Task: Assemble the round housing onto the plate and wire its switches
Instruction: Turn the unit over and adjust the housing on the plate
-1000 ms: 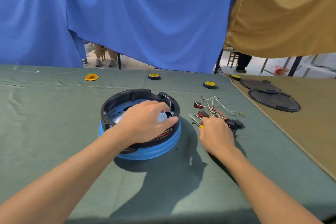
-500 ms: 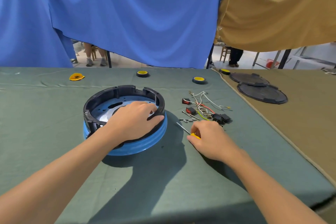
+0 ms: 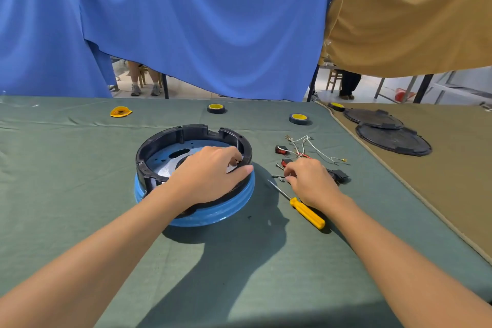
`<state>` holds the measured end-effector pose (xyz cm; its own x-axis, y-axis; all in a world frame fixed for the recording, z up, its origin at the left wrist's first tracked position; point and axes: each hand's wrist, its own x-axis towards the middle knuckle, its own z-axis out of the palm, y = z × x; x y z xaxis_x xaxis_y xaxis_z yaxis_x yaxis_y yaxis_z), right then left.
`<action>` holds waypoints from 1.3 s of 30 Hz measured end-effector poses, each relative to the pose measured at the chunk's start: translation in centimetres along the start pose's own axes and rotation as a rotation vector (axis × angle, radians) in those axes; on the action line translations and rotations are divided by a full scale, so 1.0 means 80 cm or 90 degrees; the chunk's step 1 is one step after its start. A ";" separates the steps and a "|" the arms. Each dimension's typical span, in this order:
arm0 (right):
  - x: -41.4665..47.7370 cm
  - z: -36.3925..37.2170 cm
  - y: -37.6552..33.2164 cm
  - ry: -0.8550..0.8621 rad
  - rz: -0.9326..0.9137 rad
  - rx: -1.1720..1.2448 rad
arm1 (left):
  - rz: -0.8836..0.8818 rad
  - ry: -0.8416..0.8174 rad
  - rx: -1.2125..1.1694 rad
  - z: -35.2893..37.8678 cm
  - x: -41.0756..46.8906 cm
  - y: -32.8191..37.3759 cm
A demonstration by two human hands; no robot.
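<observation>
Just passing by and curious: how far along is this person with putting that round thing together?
Done: the black round housing sits on the blue plate, gripped by the left hand. In hand: the right hand reaches among the loose screws, the screwdriver lying beside it, so fastening seems about to start. Left: the red switches and their wires lie loose on the cloth, unwired.

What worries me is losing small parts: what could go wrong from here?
1. The loose screws lie on the cloth at the fingertips of the right hand; a clumsy pick could flick them away.
2. The screwdriver lies beside that wrist and might get nudged.
3. The black housing seems steadied on the blue plate only by the left hand; letting go may shift it.
</observation>
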<state>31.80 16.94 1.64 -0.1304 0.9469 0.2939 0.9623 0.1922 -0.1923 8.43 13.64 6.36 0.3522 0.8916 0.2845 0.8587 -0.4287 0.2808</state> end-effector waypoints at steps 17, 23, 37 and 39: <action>-0.016 -0.073 -0.122 -0.034 -0.108 0.436 | 0.046 -0.120 0.033 -0.032 -0.043 -0.046; -0.018 -0.065 -0.134 -0.104 -0.170 0.413 | 0.054 -0.085 0.039 -0.026 -0.044 -0.052; -0.016 -0.065 -0.137 -0.102 -0.222 0.327 | 0.077 -0.058 0.029 -0.024 -0.045 -0.053; -0.017 -0.066 -0.138 -0.094 -0.254 0.276 | 0.079 -0.048 0.027 -0.023 -0.046 -0.053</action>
<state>22.63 12.15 8.29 -0.5229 0.8001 0.2941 0.6517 0.5976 -0.4672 2.82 11.89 5.80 0.4819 0.8412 0.2452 0.8213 -0.5312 0.2083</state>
